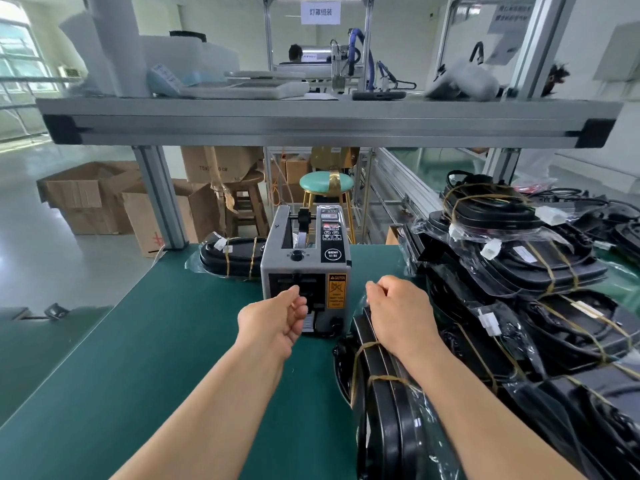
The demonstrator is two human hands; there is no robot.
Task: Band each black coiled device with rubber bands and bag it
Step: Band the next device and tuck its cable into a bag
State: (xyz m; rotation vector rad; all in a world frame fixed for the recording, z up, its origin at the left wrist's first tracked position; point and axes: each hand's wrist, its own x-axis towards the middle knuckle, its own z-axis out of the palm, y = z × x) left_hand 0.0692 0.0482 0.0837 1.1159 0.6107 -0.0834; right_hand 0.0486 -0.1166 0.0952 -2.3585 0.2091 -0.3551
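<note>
While the right hand (398,313) pinches film (424,396) over the black coiled device (381,393), the left hand (273,317) curls at the tape dispenser (304,268), hold unclear.
Looks stiff, slippery; grip its banded rim.

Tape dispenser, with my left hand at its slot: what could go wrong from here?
Your left hand is at the outlet of the tape dispenser, beside its caution label; the cutter might nick the fingers.
Your right hand grips only the bag top while the device stands on edge; it may tip.
The pile of bagged devices alongside could slide.
</note>
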